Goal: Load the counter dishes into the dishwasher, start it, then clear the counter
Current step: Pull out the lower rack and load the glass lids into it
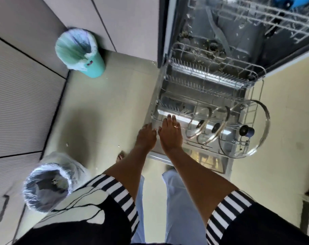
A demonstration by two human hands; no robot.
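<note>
The dishwasher stands open with its lower rack (199, 82) pulled out over the lowered door (219, 165). Three glass pot lids stand upright in the rack's near end: a small lid (199, 124), a second small lid (214, 127) and a large lid (247, 129) with a dark knob. My left hand (145, 137) and my right hand (170, 133) reach down side by side to the rack's near left corner, fingers straight, holding nothing. The upper rack (256, 18) sits above, with something blue at its far right.
A green bin (81, 53) with a liner stands on the floor by the cabinets at the left. A second bin (47, 186) lined with clear plastic stands near my left side. Pale floor lies between the bins and the dishwasher.
</note>
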